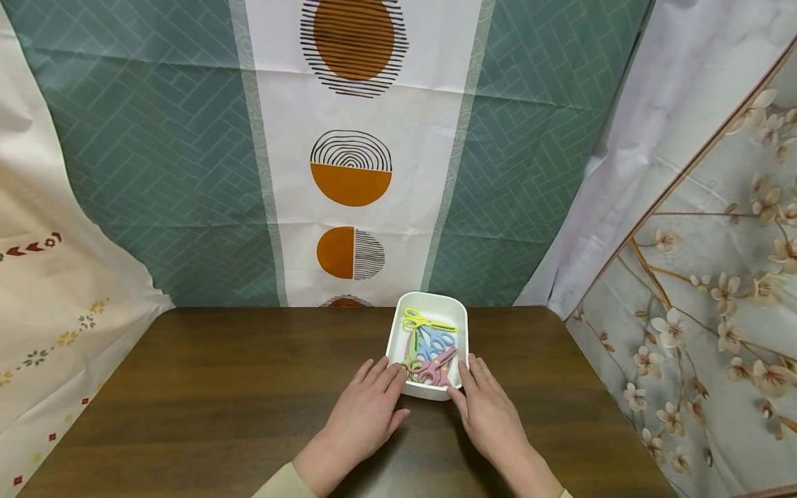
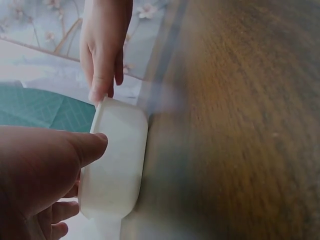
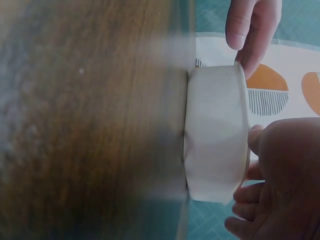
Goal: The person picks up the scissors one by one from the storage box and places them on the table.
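Note:
A white plastic tray (image 1: 426, 393) stands on the table and holds several pairs of children's craft scissors. Yellow scissors (image 1: 443, 326) lie at the far end, blue scissors (image 1: 441, 339) in the middle, green scissors (image 1: 414, 344) along the left, and pink scissors (image 1: 436, 371) nearest me. My left hand (image 1: 366, 408) rests at the tray's near left corner, fingers loosely extended over the rim. At the near right corner my right hand (image 1: 492, 415) touches the side, its thumb by the front edge. Both wrist views show the tray's wall (image 2: 120, 155) (image 3: 215, 130) between the hands.
The dark wooden table (image 1: 218, 394) reaches back to a green and white patterned curtain (image 1: 180, 173). A cream cloth (image 1: 56, 311) hangs at the left, and a flowered cloth (image 1: 703, 360) runs along the right side.

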Motion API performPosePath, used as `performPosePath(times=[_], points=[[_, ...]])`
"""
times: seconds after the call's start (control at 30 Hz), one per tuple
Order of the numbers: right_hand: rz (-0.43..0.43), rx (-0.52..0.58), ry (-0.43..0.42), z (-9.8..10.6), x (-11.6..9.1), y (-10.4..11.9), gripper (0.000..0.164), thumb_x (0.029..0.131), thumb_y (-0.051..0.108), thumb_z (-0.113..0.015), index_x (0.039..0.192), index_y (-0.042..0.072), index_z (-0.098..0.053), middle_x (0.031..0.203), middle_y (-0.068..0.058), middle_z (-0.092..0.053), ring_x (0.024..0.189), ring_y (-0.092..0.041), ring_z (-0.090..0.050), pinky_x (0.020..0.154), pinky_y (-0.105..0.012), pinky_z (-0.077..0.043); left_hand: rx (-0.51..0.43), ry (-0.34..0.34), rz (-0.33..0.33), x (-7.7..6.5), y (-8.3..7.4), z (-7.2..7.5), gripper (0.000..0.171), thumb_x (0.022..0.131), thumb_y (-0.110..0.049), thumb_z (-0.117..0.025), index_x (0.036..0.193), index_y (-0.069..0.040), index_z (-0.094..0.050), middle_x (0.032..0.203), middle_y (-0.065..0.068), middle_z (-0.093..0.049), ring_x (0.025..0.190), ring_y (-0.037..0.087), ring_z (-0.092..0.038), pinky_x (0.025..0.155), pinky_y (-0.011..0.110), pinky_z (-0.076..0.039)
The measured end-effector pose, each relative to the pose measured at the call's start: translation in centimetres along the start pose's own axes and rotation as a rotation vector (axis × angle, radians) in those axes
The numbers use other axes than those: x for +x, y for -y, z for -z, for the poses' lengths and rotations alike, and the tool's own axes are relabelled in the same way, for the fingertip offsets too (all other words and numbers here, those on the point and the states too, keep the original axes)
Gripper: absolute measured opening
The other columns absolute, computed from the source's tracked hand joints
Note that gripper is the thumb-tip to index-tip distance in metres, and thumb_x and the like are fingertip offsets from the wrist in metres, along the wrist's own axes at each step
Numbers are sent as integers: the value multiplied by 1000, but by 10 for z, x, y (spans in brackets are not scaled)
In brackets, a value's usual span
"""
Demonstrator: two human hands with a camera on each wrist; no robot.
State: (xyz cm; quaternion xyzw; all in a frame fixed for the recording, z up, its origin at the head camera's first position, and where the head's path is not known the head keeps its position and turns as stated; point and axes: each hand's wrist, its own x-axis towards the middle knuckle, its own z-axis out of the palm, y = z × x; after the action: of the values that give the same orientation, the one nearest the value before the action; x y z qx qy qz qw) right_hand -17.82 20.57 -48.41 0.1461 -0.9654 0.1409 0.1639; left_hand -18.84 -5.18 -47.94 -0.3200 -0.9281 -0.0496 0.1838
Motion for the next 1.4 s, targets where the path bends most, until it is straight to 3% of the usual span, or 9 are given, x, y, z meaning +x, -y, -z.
performPosePath(times=[0.37,0.9,1.4], points=[[22,34,11,-1,3,-1,58,110,30,-70,155,-5,-58,165,-26,-49,155,-44,-46,120,-58,-44,20,-17,-13,-10,-2,4,61,103,-43,-79,148,-5,-66,148,11,-67,146,38,-57,123,56,-42],[103,36,1,2,-4,6,57,109,30,-72,152,-5,-61,163,-27,-52,152,-44,-49,119,-57,-45,7,38,-12,-31,-1,11,63,104,-45,-76,153,-8,-63,152,11,-65,148,38,-53,123,58,-40],[94,37,80,4,-9,10,62,110,33,-69,156,-6,-56,168,-26,-46,158,-41,-42,124,-56,-40,19,51,-17,-43,-4,14,64,102,-43,-78,154,-8,-63,155,9,-63,148,37,-53,123,60,-40]])
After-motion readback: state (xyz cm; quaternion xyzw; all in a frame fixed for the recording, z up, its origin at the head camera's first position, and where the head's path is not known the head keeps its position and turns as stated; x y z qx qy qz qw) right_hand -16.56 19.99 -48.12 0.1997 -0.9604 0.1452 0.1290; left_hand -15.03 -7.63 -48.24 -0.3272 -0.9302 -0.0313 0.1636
